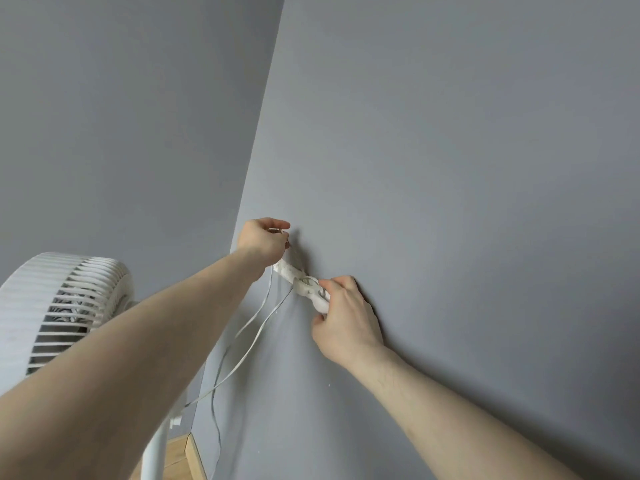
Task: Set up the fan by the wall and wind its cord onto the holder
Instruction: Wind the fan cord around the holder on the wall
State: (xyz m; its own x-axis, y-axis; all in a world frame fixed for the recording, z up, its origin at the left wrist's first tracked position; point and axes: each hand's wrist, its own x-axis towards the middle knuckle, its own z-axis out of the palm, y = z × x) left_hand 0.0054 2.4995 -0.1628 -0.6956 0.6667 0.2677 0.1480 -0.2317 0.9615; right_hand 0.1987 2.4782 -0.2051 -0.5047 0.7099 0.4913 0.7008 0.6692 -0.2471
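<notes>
Up close, both hands work the cord at the holder on the wall.

Right hand [346, 317] pinches the near end of the white holder [304, 285] against the grey wall [450, 168]; left hand [265, 241] closes on a bit of cord at its far end. Two strands of white cord [258, 336] hang down from the holder, crossing lower. To the left stands the white fan [62, 306] on its pole, beside the wall, over wooden floor [176, 455].

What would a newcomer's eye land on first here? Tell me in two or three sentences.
First, the two bare arms reaching to the grey wall, where the left hand and right hand work at a white cord holder. Next, the white fan at lower left, its thin cord hanging in loops below the holder.
</notes>
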